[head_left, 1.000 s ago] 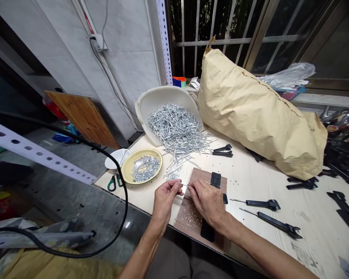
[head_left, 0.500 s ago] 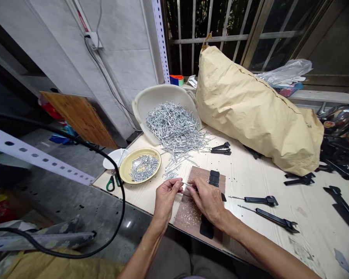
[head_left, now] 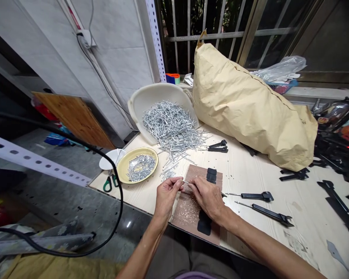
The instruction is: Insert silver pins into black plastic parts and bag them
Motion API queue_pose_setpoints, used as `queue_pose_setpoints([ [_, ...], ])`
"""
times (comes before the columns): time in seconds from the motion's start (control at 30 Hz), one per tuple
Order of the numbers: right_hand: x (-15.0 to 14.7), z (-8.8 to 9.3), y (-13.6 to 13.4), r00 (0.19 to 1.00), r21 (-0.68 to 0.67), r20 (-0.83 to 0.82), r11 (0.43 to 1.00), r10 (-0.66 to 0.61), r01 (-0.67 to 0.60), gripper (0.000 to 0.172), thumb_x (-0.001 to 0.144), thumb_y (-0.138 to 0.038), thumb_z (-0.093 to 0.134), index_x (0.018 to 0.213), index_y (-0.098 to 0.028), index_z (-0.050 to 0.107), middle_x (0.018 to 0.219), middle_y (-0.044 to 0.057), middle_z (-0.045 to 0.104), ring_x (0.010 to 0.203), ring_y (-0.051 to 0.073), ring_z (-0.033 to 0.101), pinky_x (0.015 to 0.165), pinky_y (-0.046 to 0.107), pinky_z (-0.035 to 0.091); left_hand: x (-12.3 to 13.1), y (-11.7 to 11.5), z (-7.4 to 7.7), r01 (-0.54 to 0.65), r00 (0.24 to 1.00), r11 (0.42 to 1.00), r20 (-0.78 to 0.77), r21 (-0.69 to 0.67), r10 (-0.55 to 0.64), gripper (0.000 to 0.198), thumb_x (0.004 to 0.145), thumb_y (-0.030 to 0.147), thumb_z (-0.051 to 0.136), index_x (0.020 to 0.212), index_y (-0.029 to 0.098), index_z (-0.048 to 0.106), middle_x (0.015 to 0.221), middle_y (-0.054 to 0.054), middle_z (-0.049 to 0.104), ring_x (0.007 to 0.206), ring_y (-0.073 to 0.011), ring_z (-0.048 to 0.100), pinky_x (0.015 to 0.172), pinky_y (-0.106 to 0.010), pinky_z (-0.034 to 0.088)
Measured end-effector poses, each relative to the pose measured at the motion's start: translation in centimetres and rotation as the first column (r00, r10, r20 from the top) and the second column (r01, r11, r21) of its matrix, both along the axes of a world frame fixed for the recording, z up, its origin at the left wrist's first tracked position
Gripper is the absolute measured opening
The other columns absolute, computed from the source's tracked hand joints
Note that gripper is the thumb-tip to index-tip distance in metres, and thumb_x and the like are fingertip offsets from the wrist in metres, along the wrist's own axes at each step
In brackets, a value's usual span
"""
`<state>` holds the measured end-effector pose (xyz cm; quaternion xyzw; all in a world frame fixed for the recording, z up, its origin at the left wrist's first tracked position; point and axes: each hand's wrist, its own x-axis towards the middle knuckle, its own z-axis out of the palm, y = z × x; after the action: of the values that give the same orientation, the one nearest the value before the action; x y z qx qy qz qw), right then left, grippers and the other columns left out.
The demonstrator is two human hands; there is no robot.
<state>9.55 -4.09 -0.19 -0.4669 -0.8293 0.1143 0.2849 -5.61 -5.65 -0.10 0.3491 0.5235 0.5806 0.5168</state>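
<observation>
The metal rod [head_left: 185, 181] is pinched in the closed fingers [head_left: 177, 184] of the left hand [head_left: 166, 197] and right hand [head_left: 208, 195], exposed between them.

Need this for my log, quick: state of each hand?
Left hand: closed, pinching a thin metal rod.
Right hand: closed on the rod's other end, grip partly hidden.

I count 1 left hand [head_left: 169, 192], 1 right hand [head_left: 206, 195], 1 thin rod [head_left: 185, 181] between them, 1 brown board [head_left: 187, 213], 2 black-handled tools [head_left: 256, 196] beside it, 1 yellow dish [head_left: 122, 170], 1 basin [head_left: 142, 94] and 1 sack [head_left: 250, 97].
</observation>
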Motion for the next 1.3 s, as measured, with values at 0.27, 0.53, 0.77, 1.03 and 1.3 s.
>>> queue_pose_setpoints([
  [0.27, 1.0, 0.0, -0.2, 0.993, -0.056, -0.113, 0.997, 0.041, -0.048, 0.018, 0.095, -0.026, 0.039, 0.092, -0.020, 0.055, 0.086, 0.003, 0.060, 0.077, 0.014, 0.059, 0.067, 0.024, 0.045, 0.7, 0.1, -0.3, 0.053, 0.999, 0.998, -0.007, -0.019, -0.053, 0.025, 0.070, 0.032, 0.071, 0.086, 0.013, 0.069, 0.067, -0.001, 0.063, 0.062, -0.0099, 0.057, 0.064, -0.022, 0.046],
  [0.53, 8.2, -0.6, 2.3, 0.997, -0.036, 0.016, 0.997, -0.074, 0.075, 0.021, 0.094, -0.030, 0.042, 0.090, -0.021, 0.060, 0.087, 0.002, 0.058, 0.077, 0.012, 0.056, 0.062, 0.023, 0.043, 2.6, 0.1, -0.6, 0.171, 0.982, 0.972, -0.049, -0.160, -0.181, 0.056, 0.071, 0.040, 0.068, 0.120, 0.016, 0.054, 0.068, 0.003, 0.053, 0.047, -0.0064, 0.047, 0.043, -0.018, 0.036],
  [0.77, 10.6, -2.5, 5.5, 0.990, 0.055, 0.134, 0.998, -0.046, 0.039, 0.024, 0.094, -0.030, 0.044, 0.083, -0.018, 0.061, 0.082, 0.003, 0.058, 0.081, 0.014, 0.051, 0.058, 0.023, 0.040, 3.7, -0.4, -2.0, 0.009, 0.943, 0.999, -0.331, -0.044, -0.024, 0.055, 0.072, 0.040, 0.066, 0.121, 0.017, 0.052, 0.073, 0.003, 0.050, 0.052, -0.0069, 0.045, 0.050, -0.018, 0.038],
  [1.03, 9.9, -3.0, 1.7, 0.954, 0.055, 0.134, 0.959, 0.268, -0.278, 0.023, 0.095, -0.019, 0.040, 0.081, -0.016, 0.058, 0.075, 0.001, 0.055, 0.068, 0.010, 0.047, 0.050, 0.020, 0.037, 4.5, -0.6, -2.3, -0.088, 0.872, 0.996, -0.484, -0.003, 0.075, 0.053, 0.080, 0.040, 0.056, 0.126, 0.017, 0.047, 0.072, 0.002, 0.049, 0.054, -0.0092, 0.044, 0.052, -0.020, 0.039],
  [1.3, 10.0, -3.9, 2.7, 0.923, 0.029, 0.085, 0.925, 0.376, -0.379, 0.028, 0.096, -0.022, 0.036, 0.079, -0.017, 0.058, 0.071, 0.000, 0.053, 0.064, 0.009, 0.046, 0.044, 0.017, 0.033, 4.4, -0.5, -2.9, -0.087, 0.848, 0.996, -0.527, -0.018, 0.064, 0.052, 0.080, 0.041, 0.054, 0.127, 0.019, 0.045, 0.074, 0.003, 0.048, 0.053, -0.0087, 0.043, 0.049, -0.019, 0.037],
])
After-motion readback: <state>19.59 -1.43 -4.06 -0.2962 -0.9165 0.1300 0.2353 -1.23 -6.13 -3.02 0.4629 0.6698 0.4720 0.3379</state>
